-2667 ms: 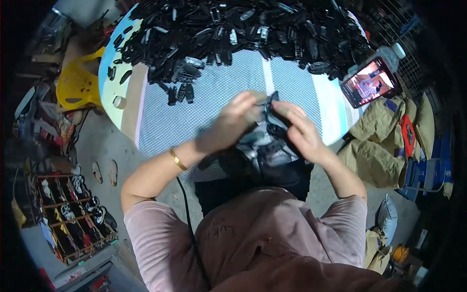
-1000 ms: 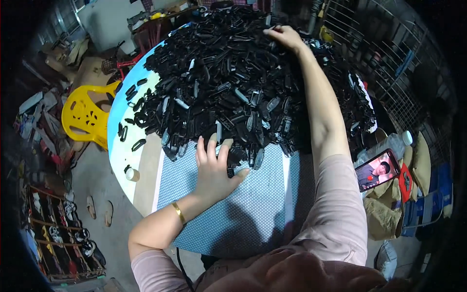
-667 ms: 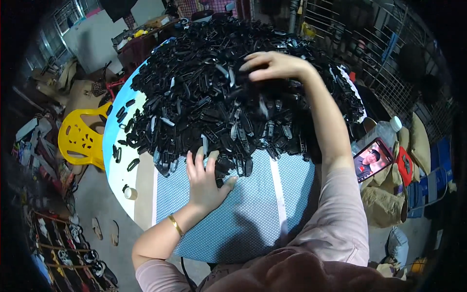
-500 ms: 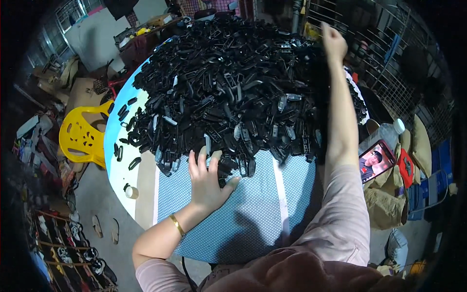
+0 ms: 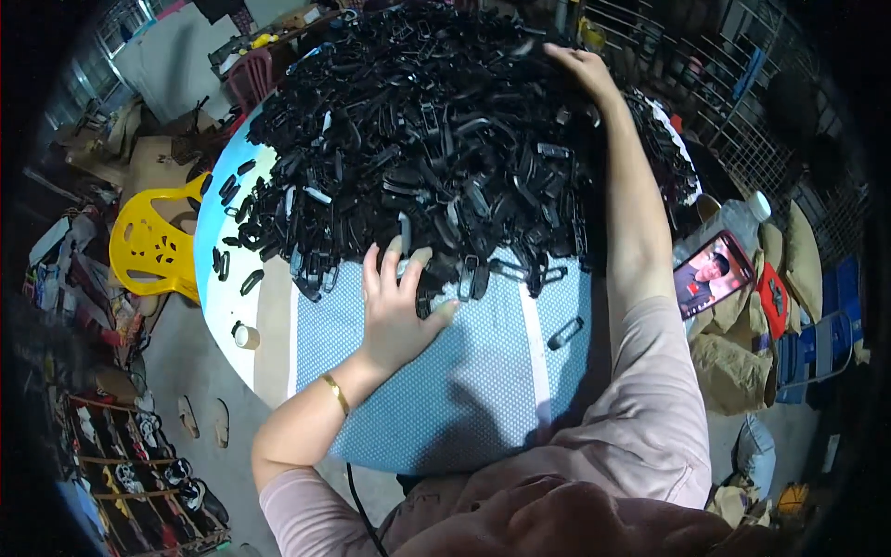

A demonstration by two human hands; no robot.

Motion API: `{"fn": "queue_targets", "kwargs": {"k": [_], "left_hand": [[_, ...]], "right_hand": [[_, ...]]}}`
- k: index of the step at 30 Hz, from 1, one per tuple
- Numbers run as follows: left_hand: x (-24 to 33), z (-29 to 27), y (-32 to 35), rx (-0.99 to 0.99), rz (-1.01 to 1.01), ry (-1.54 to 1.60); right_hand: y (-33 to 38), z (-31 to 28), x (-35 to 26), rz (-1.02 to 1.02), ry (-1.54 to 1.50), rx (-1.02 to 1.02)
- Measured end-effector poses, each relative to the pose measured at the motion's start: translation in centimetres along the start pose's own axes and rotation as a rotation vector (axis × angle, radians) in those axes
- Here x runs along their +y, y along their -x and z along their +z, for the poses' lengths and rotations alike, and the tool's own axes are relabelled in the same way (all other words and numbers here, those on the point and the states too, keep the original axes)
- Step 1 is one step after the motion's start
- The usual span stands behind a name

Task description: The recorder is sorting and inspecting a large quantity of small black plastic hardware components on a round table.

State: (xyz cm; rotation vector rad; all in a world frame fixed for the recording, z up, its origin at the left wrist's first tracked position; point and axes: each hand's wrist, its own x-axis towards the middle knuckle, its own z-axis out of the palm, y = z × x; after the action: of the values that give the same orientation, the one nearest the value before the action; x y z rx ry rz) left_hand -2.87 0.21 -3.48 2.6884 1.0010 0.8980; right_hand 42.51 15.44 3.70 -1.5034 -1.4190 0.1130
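A big heap of small black plastic parts (image 5: 418,139), several of them frame-like or clip-shaped, covers the far part of the table. My left hand (image 5: 399,302) rests at the heap's near edge, fingers spread over parts, with a few black pieces between thumb and fingers; it grips none visibly. My right arm reaches across the heap's right side. At its far right my right hand (image 5: 583,72) is open, fingers stretched leftward over the parts, with no held piece visible. One loose black frame-shaped part (image 5: 565,333) lies on the blue dotted cloth (image 5: 483,381), left of my right forearm.
A small cup (image 5: 246,336) stands at the table's left edge, near scattered parts. A phone (image 5: 716,275) showing a person and a clear bottle (image 5: 738,223) are on the right. A yellow plastic chair (image 5: 148,246) stands left. Sacks (image 5: 733,371) lie right of the table.
My right hand has moved left and its fingers have opened out over the heap. A loose part now lies on the cloth at right. My left hand stays nearly in place; the view has shifted slightly.
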Motion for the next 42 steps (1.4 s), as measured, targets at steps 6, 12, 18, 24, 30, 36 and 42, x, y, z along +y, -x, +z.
{"fn": "queue_targets", "kwargs": {"k": [6,12,18,24,30,36,42], "left_hand": [[-0.1,0.0,0.3,-0.029,0.046,0.017],[1.4,0.5,1.1,-0.028,0.166,-0.092],[6.5,0.9,0.8,-0.076,0.166,-0.326],[9.9,2.5,0.4,-0.001,0.333,-0.290],[11.0,1.3,0.3,-0.262,0.270,-0.061],[5.9,-2.2,-2.3,-0.452,0.183,0.263],[7.1,1.1,-1.4,-0.284,0.294,-0.031]], "right_hand": [[5.7,7.1,-7.9,-0.136,0.280,0.049],[10.3,8.2,-10.9,-0.165,0.202,-0.054],[15.6,5.9,-15.0,-0.500,0.401,0.254],[18.3,2.8,-13.2,-0.169,0.136,0.172],[29.4,-1.7,-17.9,0.015,-0.138,-0.273],[36.4,-1.6,-16.5,-0.308,0.242,-0.650],[30.9,0.0,-15.1,-0.026,0.259,-0.522]]}}
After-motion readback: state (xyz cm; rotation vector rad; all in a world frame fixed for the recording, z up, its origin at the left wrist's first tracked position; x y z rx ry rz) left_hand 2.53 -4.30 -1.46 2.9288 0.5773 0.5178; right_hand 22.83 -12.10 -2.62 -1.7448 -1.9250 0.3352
